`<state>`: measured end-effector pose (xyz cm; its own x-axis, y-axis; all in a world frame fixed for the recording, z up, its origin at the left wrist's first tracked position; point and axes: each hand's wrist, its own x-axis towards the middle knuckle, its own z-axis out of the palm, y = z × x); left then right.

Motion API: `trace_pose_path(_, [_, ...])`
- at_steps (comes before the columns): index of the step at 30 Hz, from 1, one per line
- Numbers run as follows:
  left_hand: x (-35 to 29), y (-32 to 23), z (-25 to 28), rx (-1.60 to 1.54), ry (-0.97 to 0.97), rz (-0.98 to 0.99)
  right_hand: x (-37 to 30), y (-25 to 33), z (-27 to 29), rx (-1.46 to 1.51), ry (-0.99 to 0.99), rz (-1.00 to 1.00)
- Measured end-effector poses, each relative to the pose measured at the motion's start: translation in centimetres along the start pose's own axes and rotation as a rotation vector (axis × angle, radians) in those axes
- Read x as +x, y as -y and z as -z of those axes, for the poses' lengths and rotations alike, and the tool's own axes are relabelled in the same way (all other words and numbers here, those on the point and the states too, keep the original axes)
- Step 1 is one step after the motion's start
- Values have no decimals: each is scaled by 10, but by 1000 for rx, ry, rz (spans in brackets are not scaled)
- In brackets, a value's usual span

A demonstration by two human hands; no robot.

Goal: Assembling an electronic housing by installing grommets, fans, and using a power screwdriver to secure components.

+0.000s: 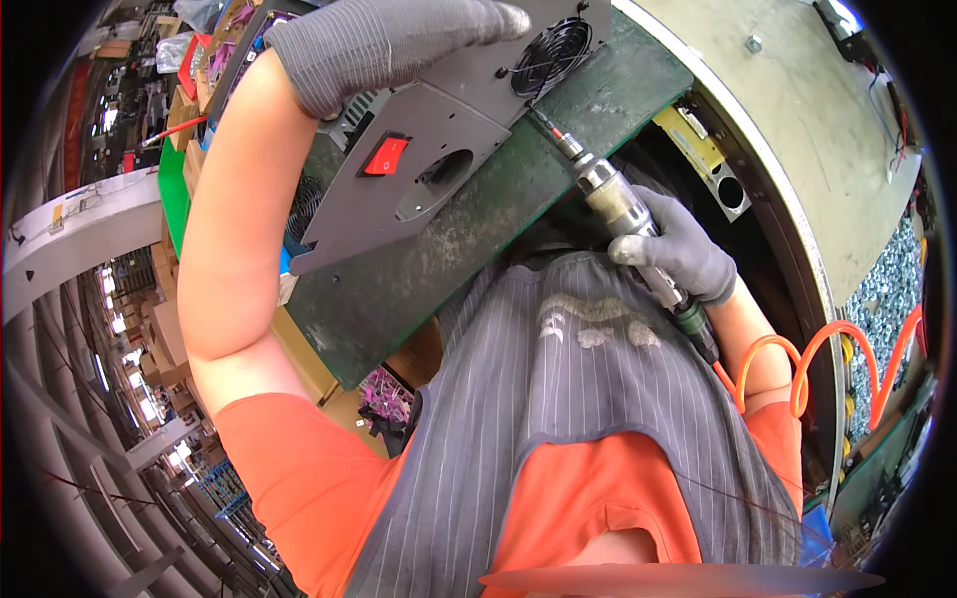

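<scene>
A grey sheet-metal casing (349,219) stands tilted on a dark green workbench (399,294). Set in its near panel is a red rocker switch (385,155), beside a round cut-out. My left hand (399,45), in a grey glove, lies along the casing's top with its fingers stretched out. In my gloved right hand (688,249) is a pneumatic screwdriver (613,199), fingers wrapped round its barrel. Its bit points at the casing's lower edge, close to a black round fan grille (553,57); whether the tip touches a screw is too small to tell.
A coiled orange air hose (797,384) trails right from the screwdriver. Beyond the bench's right edge runs a pale curved surface (817,149), with a heap of small metal parts (887,309) beside it. Purple pieces (387,397) sit below the bench; a green bin (174,194) stands left.
</scene>
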<state>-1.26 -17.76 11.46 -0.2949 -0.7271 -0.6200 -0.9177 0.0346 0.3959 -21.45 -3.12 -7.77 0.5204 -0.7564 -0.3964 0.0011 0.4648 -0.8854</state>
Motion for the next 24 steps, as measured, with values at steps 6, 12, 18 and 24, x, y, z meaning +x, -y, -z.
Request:
trace_pose_path(6, [4,9,1,-66,27,-55,10,3,-1,-88,-22,93])
trace_pose_path(12, [-17,18,-4,-419,-82,-61,5,1,0,-167,-41,76])
trace_pose_path(18, [-85,161,-19,-330,-790,-233,-21,-20,4,-200,18,7])
trace_pose_path(24, [-152,276,-139,-436,-874,310,-17,-30,-1,-71,36,-49])
